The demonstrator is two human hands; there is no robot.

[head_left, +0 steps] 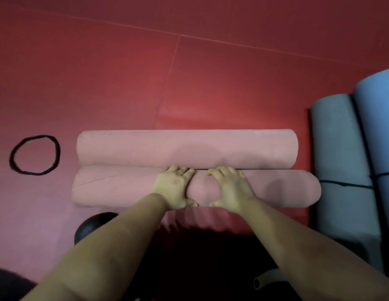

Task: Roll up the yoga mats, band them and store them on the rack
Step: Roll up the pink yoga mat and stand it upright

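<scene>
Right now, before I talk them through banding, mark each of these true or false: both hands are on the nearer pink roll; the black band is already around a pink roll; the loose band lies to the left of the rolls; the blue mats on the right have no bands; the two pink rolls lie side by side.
1. Both hands are on the nearer pink roll: true. The left hand and right hand press on the nearer pink roll.
2. Band already around a pink roll: false. The black band lies loose on the floor.
3. Band lies left of the rolls: true.
4. Blue mats unbanded: false. The blue mats carry dark bands.
5. Rolls side by side: true, with the farther pink roll.
</scene>
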